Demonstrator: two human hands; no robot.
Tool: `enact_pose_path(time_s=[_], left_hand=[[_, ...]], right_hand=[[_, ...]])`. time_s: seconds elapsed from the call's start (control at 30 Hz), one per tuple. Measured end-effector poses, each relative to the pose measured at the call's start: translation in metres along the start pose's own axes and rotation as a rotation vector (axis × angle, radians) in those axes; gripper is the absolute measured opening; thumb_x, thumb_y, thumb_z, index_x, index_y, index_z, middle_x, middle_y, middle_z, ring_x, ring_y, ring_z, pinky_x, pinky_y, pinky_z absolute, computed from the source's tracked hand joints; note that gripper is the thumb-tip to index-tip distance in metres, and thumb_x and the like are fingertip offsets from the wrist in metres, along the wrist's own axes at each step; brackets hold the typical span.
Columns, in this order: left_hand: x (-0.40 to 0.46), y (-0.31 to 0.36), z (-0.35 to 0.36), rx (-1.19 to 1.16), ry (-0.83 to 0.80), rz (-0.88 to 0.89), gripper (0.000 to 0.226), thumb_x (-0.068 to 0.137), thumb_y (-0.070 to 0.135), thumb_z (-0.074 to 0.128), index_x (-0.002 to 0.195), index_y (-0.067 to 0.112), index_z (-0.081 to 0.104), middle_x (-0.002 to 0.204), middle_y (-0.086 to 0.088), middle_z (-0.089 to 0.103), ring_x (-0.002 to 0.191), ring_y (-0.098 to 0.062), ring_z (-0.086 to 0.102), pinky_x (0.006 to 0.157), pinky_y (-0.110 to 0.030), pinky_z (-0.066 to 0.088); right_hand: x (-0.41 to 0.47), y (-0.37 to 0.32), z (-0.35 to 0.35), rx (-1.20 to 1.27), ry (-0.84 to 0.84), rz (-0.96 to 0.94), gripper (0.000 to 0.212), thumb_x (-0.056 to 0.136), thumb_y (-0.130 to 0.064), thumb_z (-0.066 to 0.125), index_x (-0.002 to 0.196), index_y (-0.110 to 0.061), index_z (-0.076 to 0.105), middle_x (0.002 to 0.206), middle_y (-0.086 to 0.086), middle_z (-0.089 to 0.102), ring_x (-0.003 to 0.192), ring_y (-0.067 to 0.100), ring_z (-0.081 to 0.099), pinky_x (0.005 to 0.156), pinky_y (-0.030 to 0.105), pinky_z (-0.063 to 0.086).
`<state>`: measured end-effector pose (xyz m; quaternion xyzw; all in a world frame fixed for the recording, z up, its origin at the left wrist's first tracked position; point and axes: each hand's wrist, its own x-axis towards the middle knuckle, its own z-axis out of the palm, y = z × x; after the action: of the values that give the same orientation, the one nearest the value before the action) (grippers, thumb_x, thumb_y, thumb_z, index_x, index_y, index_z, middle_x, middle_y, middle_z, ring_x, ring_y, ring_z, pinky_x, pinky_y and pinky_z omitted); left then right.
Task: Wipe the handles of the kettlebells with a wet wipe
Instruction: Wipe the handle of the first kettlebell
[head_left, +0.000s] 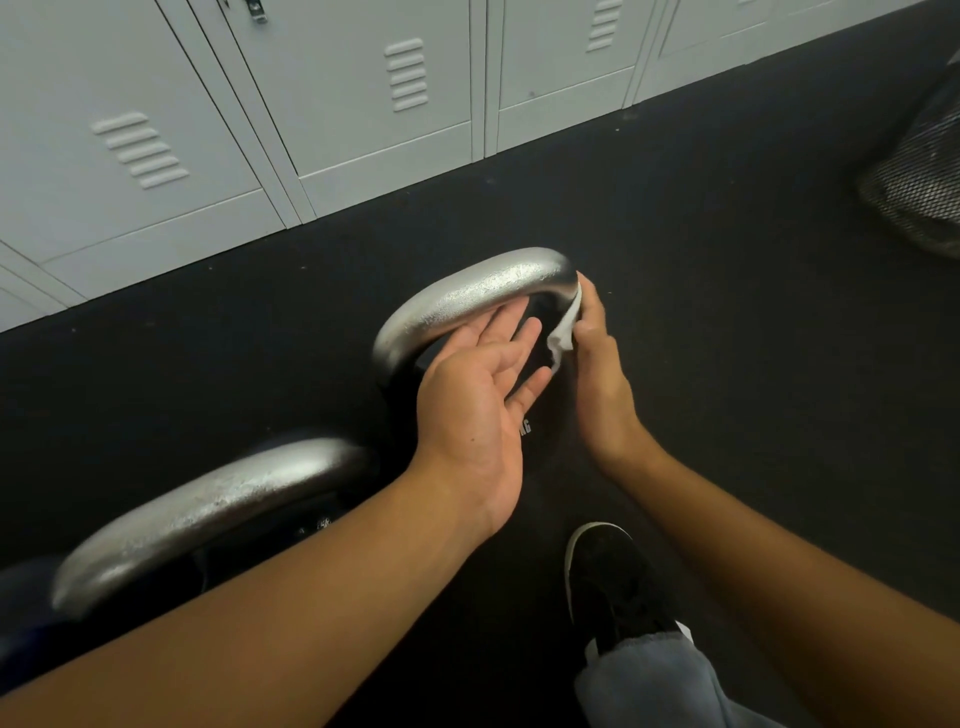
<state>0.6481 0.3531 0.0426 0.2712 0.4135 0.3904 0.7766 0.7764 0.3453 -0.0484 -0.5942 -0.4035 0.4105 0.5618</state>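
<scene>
Two kettlebells stood on the dark floor (727, 218) in my view, each with one silver handle. The far kettlebell (540, 447) served as landmark; its handle (467, 296) arched between my hands. The near kettlebell's handle (208, 514) lay just beside the landmark, toward the lower left, its dark body mostly hidden.

One wet wipe (563, 332), white and crumpled, was pressed against the right end of the landmark's handle. My right hand (597, 364) pinched it, fingers (589, 306) curled around that end. My left hand (478, 405) hovered palm-up at the handle's inner side, fingers (511, 332) straight and loosely together, holding nothing.

Beyond the landmark ran a row of grey lockers (260, 119). Near it, toward me, showed one black shoe (608, 577). One black mesh object (924, 176) sat well apart, far right.
</scene>
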Motion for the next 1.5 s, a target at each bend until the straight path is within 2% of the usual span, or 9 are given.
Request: enact_pose_path(time_s=[0.13,0.23,0.47,0.7,0.87,0.97,1.13,1.3,1.5], left_hand=[[0.0,0.0,0.001,0.004,0.015,0.0,0.049,0.102,-0.002,0.04,0.142,0.021,0.056,0.137,0.009,0.067,0.129,-0.011,0.062,0.107,-0.038,0.05],[0.0,0.0,0.002,0.005,0.016,0.001,0.051,0.102,-0.002,0.039,0.145,0.021,0.054,0.138,0.008,0.067,0.13,-0.012,0.061,0.107,-0.038,0.05],[0.0,0.0,0.001,0.016,0.008,0.006,0.049,0.103,-0.001,0.039,0.141,0.024,0.056,0.138,0.01,0.067,0.131,-0.013,0.061,0.109,-0.04,0.049],[0.0,-0.001,-0.001,0.034,0.011,0.007,0.051,0.102,-0.002,0.039,0.144,0.023,0.054,0.137,0.01,0.067,0.129,-0.011,0.062,0.107,-0.039,0.05],[0.0,-0.001,0.0,0.041,0.005,0.012,0.05,0.102,-0.001,0.04,0.141,0.026,0.056,0.137,0.012,0.067,0.129,-0.012,0.062,0.108,-0.04,0.049],[-0.001,-0.002,-0.001,0.049,0.003,0.013,0.044,0.102,0.0,0.042,0.125,0.033,0.06,0.136,0.012,0.067,0.129,-0.011,0.062,0.108,-0.04,0.049],[-0.001,-0.002,-0.003,0.083,-0.01,0.025,0.05,0.102,0.001,0.041,0.142,0.027,0.056,0.137,0.013,0.067,0.127,-0.011,0.063,0.106,-0.037,0.05],[-0.002,-0.001,-0.006,0.103,-0.009,0.027,0.051,0.101,0.001,0.042,0.142,0.028,0.056,0.135,0.014,0.068,0.124,-0.011,0.065,0.105,-0.038,0.05],[-0.003,0.001,-0.007,0.112,-0.013,0.026,0.042,0.101,0.004,0.045,0.124,0.035,0.063,0.131,0.016,0.07,0.121,-0.008,0.067,0.104,-0.036,0.051]], right_hand=[[0.016,-0.02,-0.006,-0.04,0.036,0.116,0.065,0.093,-0.059,0.033,0.127,-0.01,0.06,0.109,0.035,0.058,0.104,0.044,0.058,0.101,0.057,0.05],[0.021,-0.028,-0.007,-0.034,0.004,0.052,0.056,0.095,-0.05,0.031,0.13,-0.018,0.06,0.103,0.027,0.061,0.092,0.025,0.06,0.088,0.053,0.05],[-0.002,0.001,0.003,-0.033,-0.095,-0.083,0.059,0.104,-0.035,0.03,0.16,-0.041,0.013,0.169,-0.021,0.014,0.153,-0.011,0.015,0.119,0.012,0.021],[0.019,-0.013,-0.009,-0.083,-0.05,0.091,0.065,0.099,-0.056,0.027,0.13,-0.006,0.056,0.117,0.041,0.052,0.116,0.055,0.049,0.105,0.067,0.043],[0.002,-0.017,-0.002,-0.062,-0.066,-0.07,0.054,0.106,-0.035,0.027,0.159,-0.026,0.029,0.162,-0.005,0.038,0.152,0.004,0.032,0.125,0.03,0.029],[-0.002,-0.004,-0.003,-0.118,-0.066,-0.112,0.063,0.105,-0.035,0.03,0.166,-0.023,0.018,0.17,-0.003,0.026,0.158,0.011,0.021,0.13,0.046,0.019],[0.012,-0.021,-0.009,-0.117,-0.013,-0.047,0.041,0.105,-0.039,0.024,0.133,-0.03,0.053,0.102,0.01,0.06,0.094,0.017,0.057,0.088,0.032,0.05],[0.004,-0.026,-0.004,-0.154,-0.053,-0.121,0.057,0.106,-0.036,0.027,0.161,-0.024,0.032,0.165,-0.002,0.035,0.152,0.005,0.031,0.121,0.026,0.031],[-0.003,-0.013,-0.007,-0.211,-0.05,-0.162,0.058,0.108,-0.033,0.026,0.165,-0.023,0.022,0.169,-0.004,0.029,0.157,0.01,0.024,0.129,0.047,0.023]])
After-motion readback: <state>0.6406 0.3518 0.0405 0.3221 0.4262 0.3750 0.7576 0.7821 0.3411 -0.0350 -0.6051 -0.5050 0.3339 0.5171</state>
